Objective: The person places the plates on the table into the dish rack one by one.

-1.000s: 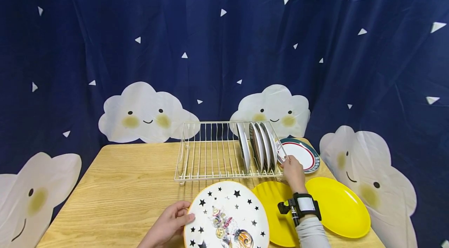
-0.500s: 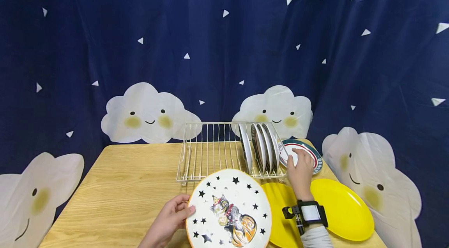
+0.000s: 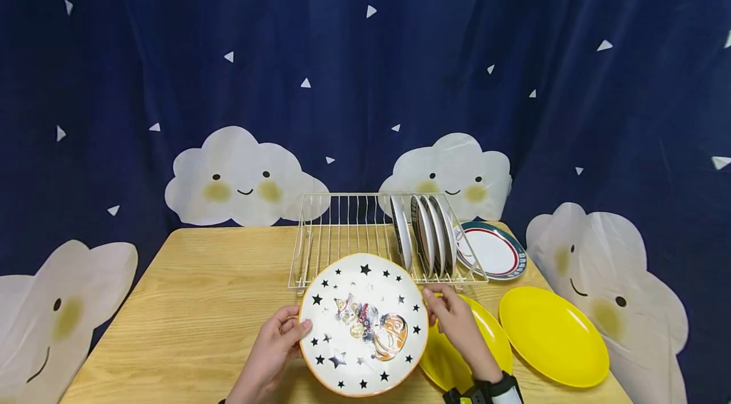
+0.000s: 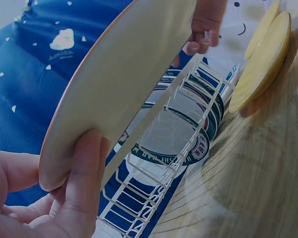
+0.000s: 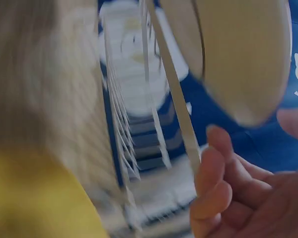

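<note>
A round white plate [image 3: 365, 328] with black stars, a cat picture and an orange rim is held up above the table's front. My left hand [image 3: 276, 340] grips its left edge, thumb on the printed face; in the left wrist view the fingers [image 4: 87, 163] lie against its pale underside. My right hand [image 3: 454, 321] is at the plate's right edge, fingers loosely bent. In the right wrist view a small gap shows between those fingers [image 5: 211, 163] and the plate. Behind stands a cream wire dish rack [image 3: 478, 278], several plates [image 3: 426, 236] upright in its right part.
A white plate with a dark green rim [image 3: 493, 252] lies right of the rack. Two yellow plates, one [image 3: 554, 337] at the right and one [image 3: 493, 334] under my right arm, lie on the wooden table [image 3: 188, 309]. A dark blue curtain [image 3: 257, 99] hangs behind.
My right hand has come back from the rack's right end to the starred plate's right edge. The plate, still in my left hand, has risen slightly and turned a little.
</note>
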Tool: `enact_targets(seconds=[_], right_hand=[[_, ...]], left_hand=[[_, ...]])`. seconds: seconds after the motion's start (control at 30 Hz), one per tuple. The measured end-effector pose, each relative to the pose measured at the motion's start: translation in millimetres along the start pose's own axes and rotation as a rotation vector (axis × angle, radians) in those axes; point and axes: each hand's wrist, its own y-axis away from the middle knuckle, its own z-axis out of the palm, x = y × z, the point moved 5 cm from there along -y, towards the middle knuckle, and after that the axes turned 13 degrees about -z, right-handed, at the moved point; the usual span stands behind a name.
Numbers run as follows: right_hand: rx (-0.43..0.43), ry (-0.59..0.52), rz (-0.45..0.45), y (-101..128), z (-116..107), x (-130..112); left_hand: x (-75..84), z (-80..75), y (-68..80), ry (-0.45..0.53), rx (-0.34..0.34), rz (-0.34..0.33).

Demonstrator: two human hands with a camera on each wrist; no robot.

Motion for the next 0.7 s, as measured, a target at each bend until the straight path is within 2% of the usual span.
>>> enact_targets(seconds=[0.13, 0.27, 0.47, 0.7], right_hand=[[-0.198, -0.174, 0.096, 11, 24, 3], [-0.3, -0.275, 0.107, 18, 37, 6], [-0.294, -0.348, 0.106, 21, 39, 7], [-0.2, -0.397, 0.127, 24, 31, -4]], left_hand=[[-1.5, -1.3, -0.6, 0.007, 0.002, -0.002], [-3.0, -2.9, -0.4, -0.004, -0.006, -0.015], [-1.5, -3.7, 0.0, -0.007, -0.026, -0.013], [0.8, 0.9, 0.5, -0.042, -0.108, -0.017]])
